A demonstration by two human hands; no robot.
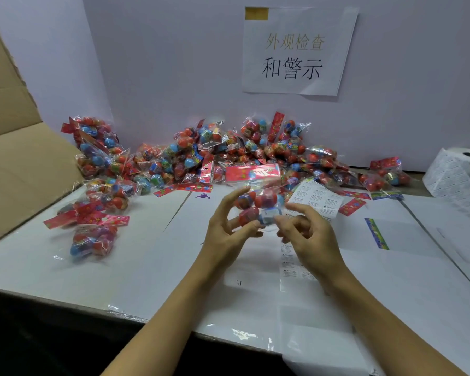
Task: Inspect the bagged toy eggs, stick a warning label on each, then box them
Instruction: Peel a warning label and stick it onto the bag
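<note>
Both hands up over table center w/ one bag of toy eggs [258, 199] between them. Left hand [228, 229]: fingers curled loosely round bag's left/under side, holding it. Right hand [307, 234]: fingertips pinched narrow at bag's lower right corner, on a pale patch, prob a label but too blurred to tell. Bag's red header card [251, 172] up top, tilted away.
Sheet of warning labels [316, 200] flat on table just beyond right hand; peeled backing strip [289, 260] under right wrist.
Big pile of bagged eggs [228, 153] along far wall. Smaller cluster of bags [98, 213] near left, beside open cardboard box [17, 164]. Label roll [459, 175] far right. Paper sign [296, 50] taped on wall.
</note>
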